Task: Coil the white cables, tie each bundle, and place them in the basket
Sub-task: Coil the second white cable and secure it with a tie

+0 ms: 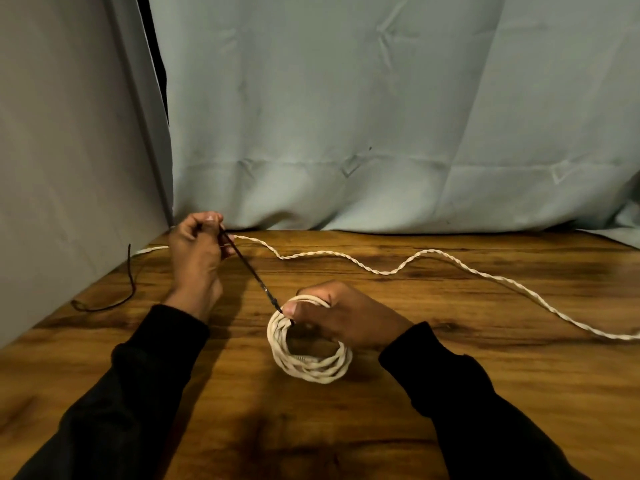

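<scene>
Left hand (195,249) on taut black tie (250,268) (diagonal, toward coil (308,362)).

The one camera sits on my head, looking forward and down over my own sleeves. My left hand (195,252) and right hand (341,315) fall near the middle of its wide view, close below it. Beyond my hands it takes in the table (450,393) and the curtain (346,116) behind.

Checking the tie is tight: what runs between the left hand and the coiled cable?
In the head view, a taut black tie runs from the left hand to the coiled cable.
</scene>
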